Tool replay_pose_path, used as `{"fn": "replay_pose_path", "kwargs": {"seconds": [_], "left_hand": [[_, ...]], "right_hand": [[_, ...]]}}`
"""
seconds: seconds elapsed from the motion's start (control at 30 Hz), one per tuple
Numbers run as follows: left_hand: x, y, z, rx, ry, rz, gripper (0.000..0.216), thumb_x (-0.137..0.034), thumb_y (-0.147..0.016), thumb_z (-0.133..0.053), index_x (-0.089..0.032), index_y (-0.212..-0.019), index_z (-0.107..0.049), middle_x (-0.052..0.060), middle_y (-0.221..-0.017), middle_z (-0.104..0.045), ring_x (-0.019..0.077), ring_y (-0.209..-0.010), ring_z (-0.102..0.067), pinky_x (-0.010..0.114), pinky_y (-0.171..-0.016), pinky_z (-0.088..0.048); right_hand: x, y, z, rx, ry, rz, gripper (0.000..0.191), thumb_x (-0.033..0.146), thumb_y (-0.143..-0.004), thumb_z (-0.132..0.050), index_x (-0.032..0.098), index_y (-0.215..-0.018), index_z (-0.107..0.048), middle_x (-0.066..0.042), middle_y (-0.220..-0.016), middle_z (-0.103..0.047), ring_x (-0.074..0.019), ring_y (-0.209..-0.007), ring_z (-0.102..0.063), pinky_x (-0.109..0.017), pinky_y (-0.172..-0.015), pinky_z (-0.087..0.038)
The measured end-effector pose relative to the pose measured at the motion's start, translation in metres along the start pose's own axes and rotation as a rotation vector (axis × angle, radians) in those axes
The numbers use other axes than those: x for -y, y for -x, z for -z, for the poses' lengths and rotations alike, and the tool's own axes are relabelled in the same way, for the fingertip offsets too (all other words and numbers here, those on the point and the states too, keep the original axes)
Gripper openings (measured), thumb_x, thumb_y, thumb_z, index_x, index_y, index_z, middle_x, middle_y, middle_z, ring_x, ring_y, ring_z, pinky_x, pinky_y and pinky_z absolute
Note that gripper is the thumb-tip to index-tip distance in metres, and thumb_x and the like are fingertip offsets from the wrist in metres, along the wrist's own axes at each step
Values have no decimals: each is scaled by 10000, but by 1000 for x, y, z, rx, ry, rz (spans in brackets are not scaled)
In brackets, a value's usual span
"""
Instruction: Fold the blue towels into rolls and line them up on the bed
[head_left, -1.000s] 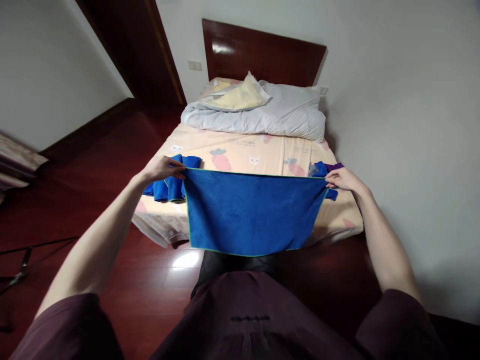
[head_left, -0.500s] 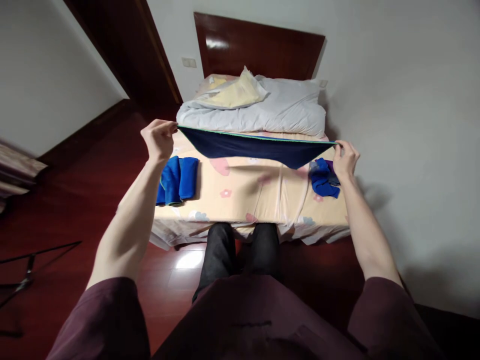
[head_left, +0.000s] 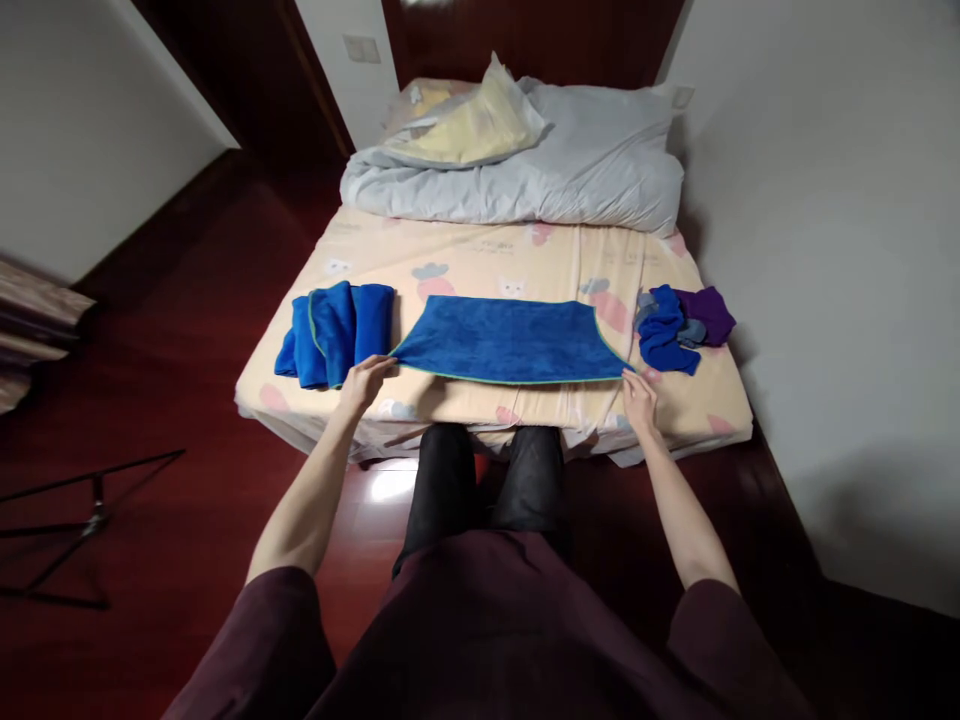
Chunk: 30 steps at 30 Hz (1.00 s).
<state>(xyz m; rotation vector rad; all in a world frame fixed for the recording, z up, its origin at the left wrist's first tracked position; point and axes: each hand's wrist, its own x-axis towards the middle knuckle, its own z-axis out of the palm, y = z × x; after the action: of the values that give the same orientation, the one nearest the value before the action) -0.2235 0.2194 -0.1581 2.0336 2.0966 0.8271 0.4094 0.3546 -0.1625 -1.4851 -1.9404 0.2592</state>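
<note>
A blue towel with a green edge [head_left: 510,340] lies spread flat across the foot of the bed [head_left: 480,262]. My left hand [head_left: 365,381] pinches its near left corner. My right hand [head_left: 638,396] pinches its near right corner. Both hands rest low on the patterned sheet. A stack of folded blue towels [head_left: 336,331] lies just left of the spread towel, close to my left hand. A crumpled heap of blue and purple cloths [head_left: 681,324] sits to the right, beyond my right hand.
A grey duvet [head_left: 525,170] with a yellow pillow [head_left: 469,130] is bunched at the head of the bed. A white wall runs along the right side. Dark red wood floor lies on the left, with a black stand [head_left: 71,520] on it.
The towel hung in front of me, was swung up and out over the bed, and now lies flat on the sheet. Both hands came down with its corners.
</note>
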Motion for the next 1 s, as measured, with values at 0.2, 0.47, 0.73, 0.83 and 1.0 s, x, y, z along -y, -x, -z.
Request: {"fn": "replay_pose_path", "kwargs": {"seconds": [0.2,0.47,0.73,0.83,1.0], "left_hand": [[23,31,-58,163,-49,128,435,-171,-933,-419,-154,-1147,-798,151,-1251,-744,251,-1129,-702,370,-1019,-544],[17,45,-82,212,-135,78,439,-131,-873,-447,-129,-1180,-761,170,-1165,-736,290,-1178,-625,427,-1031,-520],[15,52,-73,348,-189,-26,390,-116,-820,-458,-163,-1025,-787,147,-999,-737,287,-1007,-665,404,-961,-518],[20,57,-66,374,-224,-55,420,-101,-810,-441,-152,-1044,-786,158,-1024,-743,299,-1017,-668,419,-956,-519],[21,62,-63,426,-297,-74,441,-73,-775,-454,-144,-1045,-795,172,-999,-757,314,-999,-698,424,-944,-534]], "right_hand": [[-19,48,-37,172,0,-145,383,206,-978,-439,125,-1161,-765,-184,-1312,-733,-273,-1239,-690,-432,-1163,-506],[-37,59,-49,235,65,-186,416,114,-941,-432,99,-1192,-764,-196,-1312,-729,-271,-1223,-680,-413,-1157,-492],[-34,60,-37,280,246,-166,460,43,-895,-423,105,-1182,-777,-186,-1189,-761,-270,-1150,-666,-379,-1060,-521],[-31,72,-29,336,255,-94,461,28,-894,-435,126,-1178,-785,-171,-1174,-771,-267,-1133,-664,-374,-1040,-520],[-23,82,-19,424,321,-77,425,53,-925,-455,159,-1153,-798,-150,-1207,-778,-280,-1136,-658,-407,-1057,-485]]}}
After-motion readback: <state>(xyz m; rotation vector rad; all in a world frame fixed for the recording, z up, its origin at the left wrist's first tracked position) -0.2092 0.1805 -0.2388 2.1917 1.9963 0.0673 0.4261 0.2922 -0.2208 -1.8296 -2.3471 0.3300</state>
